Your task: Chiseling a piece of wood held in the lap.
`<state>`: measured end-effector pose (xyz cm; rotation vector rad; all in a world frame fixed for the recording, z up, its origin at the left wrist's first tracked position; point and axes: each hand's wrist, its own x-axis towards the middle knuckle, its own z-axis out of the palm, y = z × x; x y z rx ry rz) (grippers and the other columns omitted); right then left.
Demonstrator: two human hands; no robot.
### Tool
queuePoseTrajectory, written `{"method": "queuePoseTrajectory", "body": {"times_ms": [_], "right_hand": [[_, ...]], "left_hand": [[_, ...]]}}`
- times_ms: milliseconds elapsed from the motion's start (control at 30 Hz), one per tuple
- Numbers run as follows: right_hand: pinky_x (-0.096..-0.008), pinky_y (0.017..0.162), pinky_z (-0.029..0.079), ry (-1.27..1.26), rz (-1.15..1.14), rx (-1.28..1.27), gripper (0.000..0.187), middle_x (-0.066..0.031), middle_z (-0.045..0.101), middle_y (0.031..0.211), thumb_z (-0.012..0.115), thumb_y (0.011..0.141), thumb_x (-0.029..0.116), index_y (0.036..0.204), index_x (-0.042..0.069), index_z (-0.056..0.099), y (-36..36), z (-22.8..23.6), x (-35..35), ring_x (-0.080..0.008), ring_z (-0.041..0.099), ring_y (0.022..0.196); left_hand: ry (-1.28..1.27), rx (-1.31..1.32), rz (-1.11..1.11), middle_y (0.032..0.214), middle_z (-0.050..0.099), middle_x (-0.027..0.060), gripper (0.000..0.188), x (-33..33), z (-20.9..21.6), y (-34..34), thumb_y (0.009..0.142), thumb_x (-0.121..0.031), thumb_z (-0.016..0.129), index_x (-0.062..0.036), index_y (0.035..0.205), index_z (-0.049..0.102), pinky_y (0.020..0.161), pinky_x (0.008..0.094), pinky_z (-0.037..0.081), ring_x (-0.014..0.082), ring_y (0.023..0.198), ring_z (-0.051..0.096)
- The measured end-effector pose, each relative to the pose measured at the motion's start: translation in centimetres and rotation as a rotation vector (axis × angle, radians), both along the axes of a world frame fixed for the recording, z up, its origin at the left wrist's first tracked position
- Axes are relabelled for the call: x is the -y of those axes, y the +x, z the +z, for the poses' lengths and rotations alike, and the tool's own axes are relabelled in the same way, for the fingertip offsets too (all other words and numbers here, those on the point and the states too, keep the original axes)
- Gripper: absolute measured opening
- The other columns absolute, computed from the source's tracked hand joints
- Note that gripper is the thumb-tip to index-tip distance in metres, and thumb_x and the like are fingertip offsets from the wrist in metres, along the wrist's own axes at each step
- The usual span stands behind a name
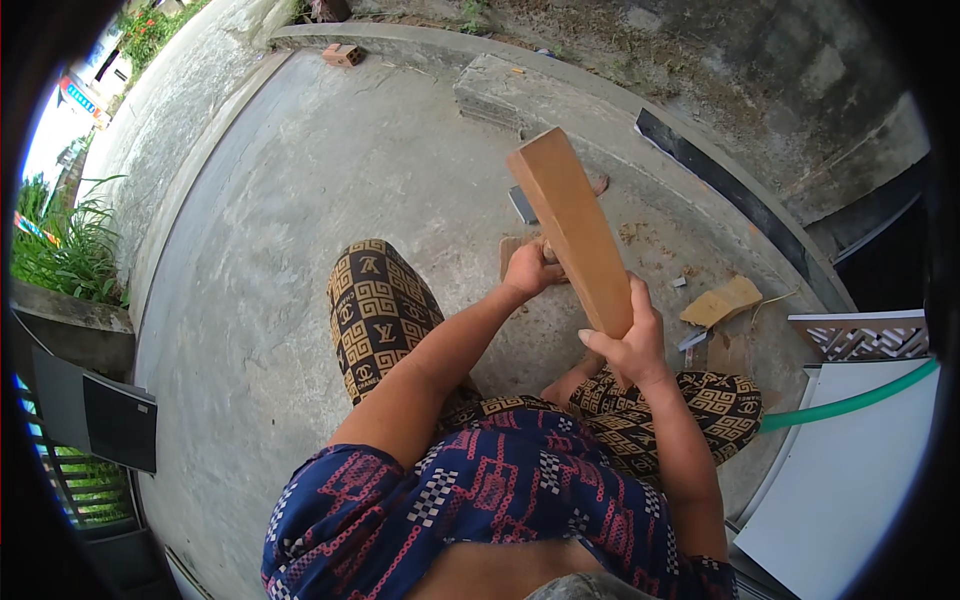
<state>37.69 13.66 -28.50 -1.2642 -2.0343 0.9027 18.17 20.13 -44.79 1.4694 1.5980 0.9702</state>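
Observation:
A long, thick block of brown wood (570, 225) is tilted up in front of me, its far end pointing forward and slightly left. My right hand (635, 335) is closed around its near end. Close to the block's left side is my left hand (530, 270), fingers curled; the wood partly hides what they hold. Just beyond that hand, a flat grey rectangular piece (522, 205) shows from behind the block. Under the left hand, part of a light brown wooden piece (508, 258) lies on the ground.
A yellowish wood chunk (722, 302) and small scraps lie on the concrete floor (280, 210) at right. Beyond are a low concrete ledge (560, 100) and a dark strip (720, 185). A green hose (850, 400) crosses a white panel (850, 480). A hollow brick (343, 55) sits far off.

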Motion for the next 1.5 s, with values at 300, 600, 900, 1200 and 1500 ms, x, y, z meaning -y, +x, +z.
{"method": "queuePoseTrajectory", "body": {"times_ms": [300,600,900,1200,1500], "right_hand": [[-0.0475,0.077,0.050,-0.097,-0.013,0.422,0.069,-0.0220,0.064,0.100,0.076,0.060,0.027,0.117,0.006,0.044,0.8,-2.8,-0.4,-0.0409,0.064,0.089],[-0.0411,0.080,0.049,-0.221,-0.106,0.156,0.070,-0.0185,0.066,0.098,0.078,0.060,0.030,0.119,0.004,0.048,1.3,-1.8,-1.5,-0.0349,0.065,0.092],[-0.0374,0.084,0.049,-0.053,-0.055,-0.080,0.075,-0.0169,0.063,0.107,0.078,0.063,0.025,0.126,0.002,0.045,0.4,-1.4,-0.6,-0.0294,0.064,0.098],[-0.0443,0.077,0.051,-0.145,-0.005,0.442,0.071,-0.0217,0.063,0.101,0.075,0.062,0.025,0.121,0.002,0.044,0.9,-2.7,-1.1,-0.0388,0.063,0.091],[-0.0450,0.076,0.051,0.036,-0.038,-0.019,0.067,-0.0203,0.063,0.099,0.076,0.062,0.025,0.116,0.003,0.044,-0.4,-0.9,-0.1,-0.0396,0.063,0.089]], "left_hand": [[0.066,-0.301,-0.027,0.100,0.068,0.0200,0.034,-0.1,-2.5,-0.2,0.074,-0.022,0.075,-0.0048,0.103,0.067,0.080,0.0402,0.051,0.0344,0.094,0.066],[-0.113,0.251,0.122,0.088,0.071,0.0116,0.033,-1.1,-0.7,-2.5,0.071,-0.014,0.074,0.0017,0.098,0.065,0.075,0.0355,0.052,0.0193,0.080,0.067],[-0.114,0.136,0.066,0.088,0.070,0.0149,0.036,-1.0,-2.2,-2.0,0.070,-0.016,0.074,0.0006,0.100,0.063,0.077,0.0371,0.052,0.0256,0.082,0.068],[0.046,-0.141,0.005,0.101,0.069,0.0180,0.035,-0.2,-1.4,-0.5,0.075,-0.023,0.075,-0.0056,0.104,0.067,0.081,0.0395,0.051,0.0346,0.096,0.066],[-0.089,0.023,0.005,0.097,0.069,0.0194,0.053,-0.3,-0.9,-1.0,0.069,-0.018,0.075,-0.0098,0.119,0.059,0.080,0.0414,0.052,0.0350,0.093,0.066]]}}
